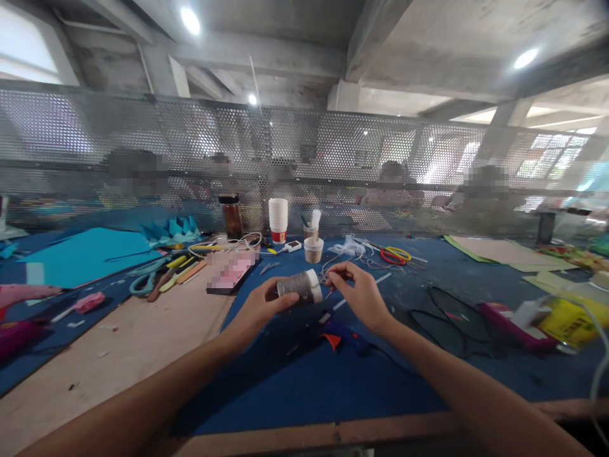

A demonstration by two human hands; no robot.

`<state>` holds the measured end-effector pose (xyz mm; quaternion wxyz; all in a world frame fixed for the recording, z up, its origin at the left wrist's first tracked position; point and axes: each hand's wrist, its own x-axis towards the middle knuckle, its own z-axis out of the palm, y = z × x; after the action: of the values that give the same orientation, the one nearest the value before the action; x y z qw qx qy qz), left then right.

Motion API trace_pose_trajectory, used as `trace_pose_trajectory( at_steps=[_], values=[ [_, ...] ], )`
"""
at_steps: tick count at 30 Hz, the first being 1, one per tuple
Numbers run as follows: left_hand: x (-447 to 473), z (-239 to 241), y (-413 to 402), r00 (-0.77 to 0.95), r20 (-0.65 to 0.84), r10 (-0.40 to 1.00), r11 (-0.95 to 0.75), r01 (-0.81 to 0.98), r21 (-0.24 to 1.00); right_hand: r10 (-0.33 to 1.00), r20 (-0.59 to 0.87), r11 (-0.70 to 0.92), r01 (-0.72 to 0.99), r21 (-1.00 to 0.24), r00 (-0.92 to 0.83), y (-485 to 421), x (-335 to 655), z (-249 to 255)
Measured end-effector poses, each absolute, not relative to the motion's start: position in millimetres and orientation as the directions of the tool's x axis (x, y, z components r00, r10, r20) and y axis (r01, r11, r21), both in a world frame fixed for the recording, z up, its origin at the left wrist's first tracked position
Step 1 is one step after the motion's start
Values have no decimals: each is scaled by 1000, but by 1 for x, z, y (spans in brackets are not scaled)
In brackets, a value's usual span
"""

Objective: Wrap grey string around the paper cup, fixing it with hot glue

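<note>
My left hand (261, 306) is wrapped round a white paper cup (316, 292), tipped on its side, whose wall is mostly covered by wound grey cord (291, 287). Just right of the cup, my right hand (360, 293) is closed in a pinch on a thin strand that looks like the cord's loose end; its fingertips are small and partly blurred. Below both hands a blue glue gun (349, 335) with an orange trigger lies on the blue table cover (266, 393). Beyond them stands a small cord-wrapped cup (313, 252).
A stack of paper cups (278, 216) and a brown jar (231, 217) stand at the back. Scissors (396, 255) lie right of centre, a phone (231, 271) and tools (178, 273) left. Black cable (440, 317) and a yellow packet (573, 320) lie right. A perforated screen (314, 146) closes the far side.
</note>
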<state>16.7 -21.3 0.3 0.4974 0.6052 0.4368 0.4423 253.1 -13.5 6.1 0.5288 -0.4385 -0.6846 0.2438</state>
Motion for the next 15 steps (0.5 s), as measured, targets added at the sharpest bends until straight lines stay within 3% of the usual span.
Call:
trace_pose_trajectory(
  at_steps=[5, 11, 15],
  values=[
    [16, -3, -20, 292, 38, 956, -51, 36, 998, 856, 510, 499, 398, -770, -88, -12, 254, 4],
    [12, -4, -18, 325, 1, 946, 12, -39, 999, 785, 603, 495, 727, -475, -141, -12, 260, 5],
    [9, -3, -17, 323, -2, 946, 45, -127, 991, 872, 421, 408, 845, -346, -249, -20, 275, 16]
  ],
)
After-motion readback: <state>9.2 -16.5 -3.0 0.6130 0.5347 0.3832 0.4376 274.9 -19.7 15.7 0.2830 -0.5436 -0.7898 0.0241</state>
